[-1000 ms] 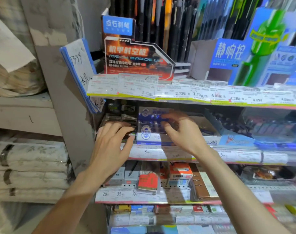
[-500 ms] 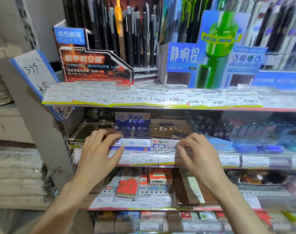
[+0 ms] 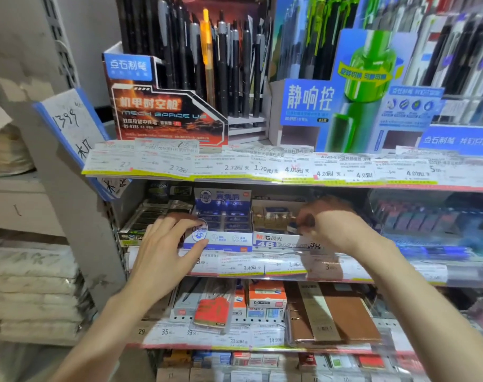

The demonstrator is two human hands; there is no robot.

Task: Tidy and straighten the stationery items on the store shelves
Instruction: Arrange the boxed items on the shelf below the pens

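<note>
Right now the left hand [image 3: 163,249] is resting with relaxed, spread fingers against the front left corner of the blue box [image 3: 222,221], which is sitting on the middle shelf [image 3: 345,267] just behind the price strip. The right hand [image 3: 328,224] is reaching into the eraser box [image 3: 279,227] beside it, fingers curled down among the erasers; it is blurred, so I cannot tell whether it is pinching one or merely nudging them. Both boxes are touching side by side, fronts roughly in line. They look like thin printed card display trays, so they are likely sliding easily on the shelf and flexing if squeezed; pushing flat on the front wall or low corners seems safer than gripping the open top edge. The small erasers inside are probably light and slightly grippy, best taken by their short sides.
</note>
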